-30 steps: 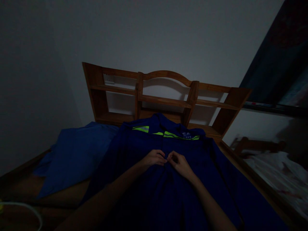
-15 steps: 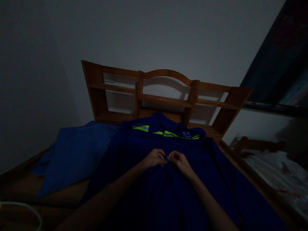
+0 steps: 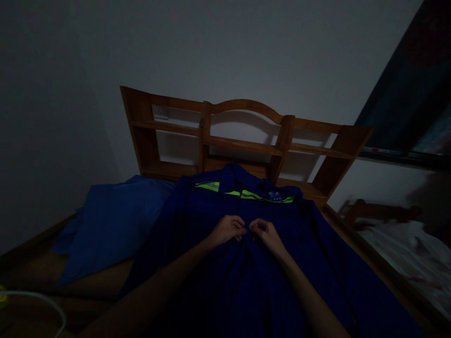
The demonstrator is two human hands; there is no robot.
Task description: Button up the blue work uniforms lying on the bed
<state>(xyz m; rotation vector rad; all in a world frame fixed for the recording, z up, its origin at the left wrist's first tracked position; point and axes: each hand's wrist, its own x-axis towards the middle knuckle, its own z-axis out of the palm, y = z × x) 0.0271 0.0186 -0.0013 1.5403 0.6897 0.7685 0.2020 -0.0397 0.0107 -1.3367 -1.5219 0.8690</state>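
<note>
A dark blue work jacket (image 3: 207,211) with yellow-green reflective strips across the chest lies spread out, its collar toward the shelf. Near the middle of its front opening, my left hand (image 3: 229,228) pinches the cloth between thumb and fingers. Just to the right, my right hand (image 3: 265,233) has its fingertips closed on the other side of the same opening. A small gap separates the two hands, and folds run down the cloth below them. Whether a button or other fastener is between the fingers is too dark to tell.
Lighter blue folded cloth (image 3: 116,220) lies to the left. Behind the jacket a wooden shelf unit (image 3: 246,146) stands against the wall. A pale curved cord (image 3: 45,299) shows at the lower left. Farther right are white crumpled bedding (image 3: 408,249) and a dark window (image 3: 405,98).
Both hands stay at the jacket's front opening, with only slight shifts of the fingers. The gap between the fingertips looks about the same. The view has moved a little.
</note>
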